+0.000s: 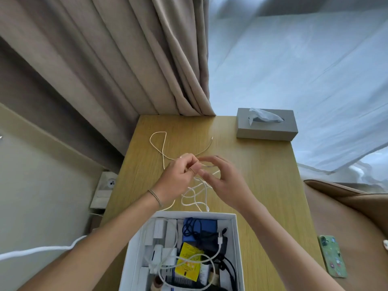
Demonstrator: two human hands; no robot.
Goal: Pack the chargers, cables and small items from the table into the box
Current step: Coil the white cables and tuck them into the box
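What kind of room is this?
Probably a bedroom or hotel room: long beige curtains hang behind a small wooden table holding a tissue box, beside a wall socket.

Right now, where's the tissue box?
In the head view, the grey tissue box sits at the table's far right corner, beyond the right hand and next to the curtain.

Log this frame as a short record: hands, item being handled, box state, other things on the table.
left hand: pinching the white cable
right hand: fingers spread, at the same cable
cable state: loose loops on the wooden table, not in the box
box: open, white, holds chargers, cables, a yellow packet
also on table: grey tissue box
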